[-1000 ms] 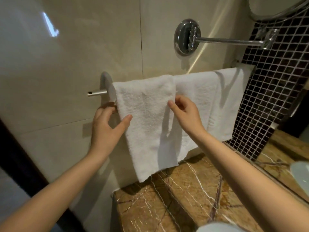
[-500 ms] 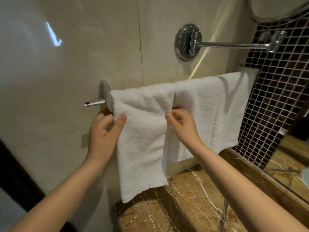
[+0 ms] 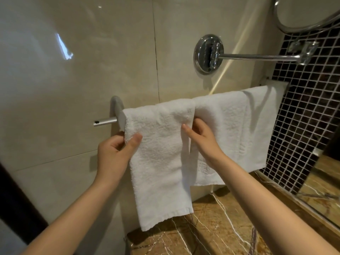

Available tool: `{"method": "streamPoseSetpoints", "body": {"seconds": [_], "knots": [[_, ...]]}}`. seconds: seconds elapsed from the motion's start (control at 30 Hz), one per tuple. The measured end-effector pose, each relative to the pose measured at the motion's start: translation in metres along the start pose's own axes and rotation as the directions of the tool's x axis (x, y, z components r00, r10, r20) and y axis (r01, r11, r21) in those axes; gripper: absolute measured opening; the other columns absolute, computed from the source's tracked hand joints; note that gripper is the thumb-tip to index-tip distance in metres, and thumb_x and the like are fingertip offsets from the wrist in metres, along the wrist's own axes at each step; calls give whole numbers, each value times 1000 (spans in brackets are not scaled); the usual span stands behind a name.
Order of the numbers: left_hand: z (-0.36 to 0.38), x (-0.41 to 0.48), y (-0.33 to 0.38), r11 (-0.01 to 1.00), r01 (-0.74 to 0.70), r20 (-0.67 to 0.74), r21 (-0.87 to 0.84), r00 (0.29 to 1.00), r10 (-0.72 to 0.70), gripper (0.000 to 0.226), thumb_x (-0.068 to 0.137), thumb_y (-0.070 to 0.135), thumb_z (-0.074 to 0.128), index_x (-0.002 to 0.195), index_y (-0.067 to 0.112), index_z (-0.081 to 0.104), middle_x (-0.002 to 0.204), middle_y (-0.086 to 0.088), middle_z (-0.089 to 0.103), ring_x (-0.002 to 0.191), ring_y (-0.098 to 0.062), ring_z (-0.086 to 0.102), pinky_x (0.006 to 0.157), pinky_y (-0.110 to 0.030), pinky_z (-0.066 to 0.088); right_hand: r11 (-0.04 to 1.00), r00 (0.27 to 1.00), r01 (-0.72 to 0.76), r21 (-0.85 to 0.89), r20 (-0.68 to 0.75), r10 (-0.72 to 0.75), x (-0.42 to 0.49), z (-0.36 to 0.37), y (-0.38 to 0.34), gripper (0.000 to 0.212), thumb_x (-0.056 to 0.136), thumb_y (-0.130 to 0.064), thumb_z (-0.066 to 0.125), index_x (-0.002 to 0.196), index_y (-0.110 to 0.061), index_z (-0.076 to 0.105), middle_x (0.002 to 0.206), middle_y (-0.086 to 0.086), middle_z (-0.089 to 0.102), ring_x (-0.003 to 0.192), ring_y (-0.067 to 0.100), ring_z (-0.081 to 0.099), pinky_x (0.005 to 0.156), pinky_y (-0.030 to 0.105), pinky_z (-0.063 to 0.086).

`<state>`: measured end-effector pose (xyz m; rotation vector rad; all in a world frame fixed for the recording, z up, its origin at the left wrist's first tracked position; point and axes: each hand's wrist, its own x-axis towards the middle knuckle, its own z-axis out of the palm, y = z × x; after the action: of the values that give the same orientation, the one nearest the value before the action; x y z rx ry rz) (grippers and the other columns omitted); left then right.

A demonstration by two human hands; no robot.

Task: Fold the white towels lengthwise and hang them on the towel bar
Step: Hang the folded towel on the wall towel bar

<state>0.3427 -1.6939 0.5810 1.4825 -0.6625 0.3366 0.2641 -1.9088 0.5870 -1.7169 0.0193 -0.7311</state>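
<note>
Your left hand (image 3: 114,153) and right hand (image 3: 201,139) each pinch one side edge of the near towel (image 3: 160,159), just below the towel bar (image 3: 104,122).

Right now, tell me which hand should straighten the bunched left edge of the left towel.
Left. The left hand pinches the bunched left edge of the left towel just below the towel bar; the right hand holds the opposite edge, beside the second towel.
</note>
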Motion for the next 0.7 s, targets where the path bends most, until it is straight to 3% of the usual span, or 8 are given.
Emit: {"method": "streamPoseSetpoints", "body": {"seconds": [0.1, 0.2, 0.33, 0.4, 0.5, 0.6, 0.7], "knots": [[1, 2, -1, 1000, -2, -12, 2, 1000, 2, 46, 67, 48, 72, 45, 17, 47, 42, 15, 44, 42, 2, 36, 41, -11, 31, 990, 1000, 8, 138, 12, -10, 2, -1, 1, 11, 91, -23, 62, 96, -21, 71, 93, 0, 69, 86, 15, 64, 75, 29, 51], [3, 4, -4, 1000, -3, -58, -4, 998, 3, 51, 62, 49, 75, 47, 11, 45, 44, 15, 43, 45, -2, 36, 43, -14, 30, 995, 999, 35, 91, -40, -32, 4, -2, 4, 17, 89, -23, 65, 79, -10, 70, 72, 4, 57, 67, 13, 51, 59, 24, 42], [6, -1, -5, 1000, -23, -104, 0, 994, 23, 59, 61, 50, 76, 52, 1, 43, 51, 4, 45, 51, -9, 39, 46, -20, 33, 998, 992, 64, 29, -109, -60, 7, -1, 8, 38, 89, -23, 65, 72, 10, 55, 65, 7, 44, 59, 13, 38, 54, 25, 31], [7, -4, -5, 1000, -16, -87, -23, 996, 14, 57, 62, 50, 75, 53, 1, 48, 54, 1, 51, 52, -9, 44, 46, -20, 37, 997, 995, 62, 44, -76, -59, 5, -1, 11, 41, 90, -26, 63, 63, 1, 48, 59, 2, 38, 54, 10, 34, 50, 20, 28], [3, -13, -13, 1000, 16, 1, 21, 1000, -16, 63, 64, 52, 70, 59, -8, 50, 53, 8, 52, 50, -4, 44, 46, -14, 36, 999, 1000, -19, 33, 16, 18, -12, -4, 24, 34, 87, -33, 65, 61, -13, 54, 58, 1, 46, 54, 12, 43, 49, 22, 35], [-4, -23, -28, 993, 86, 92, 86, 991, -93, 69, 62, 52, 66, 62, -15, 48, 59, -7, 48, 57, -15, 41, 52, -25, 33, 998, 995, -43, -50, 88, 48, -29, -6, 44, 31, 88, -22, 65, 70, 3, 60, 66, 18, 55, 61, 20, 51, 57, 28, 41], [-8, -32, -40, 983, 153, 113, 106, 980, -164, 68, 61, 47, 69, 62, -17, 47, 62, -10, 47, 59, -17, 39, 54, -28, 31, 995, 992, -34, -94, 115, 44, -36, -5, 55, 37, 91, -18, 61, 65, 6, 53, 62, 14, 46, 56, 18, 43, 54, 29, 35]]}}
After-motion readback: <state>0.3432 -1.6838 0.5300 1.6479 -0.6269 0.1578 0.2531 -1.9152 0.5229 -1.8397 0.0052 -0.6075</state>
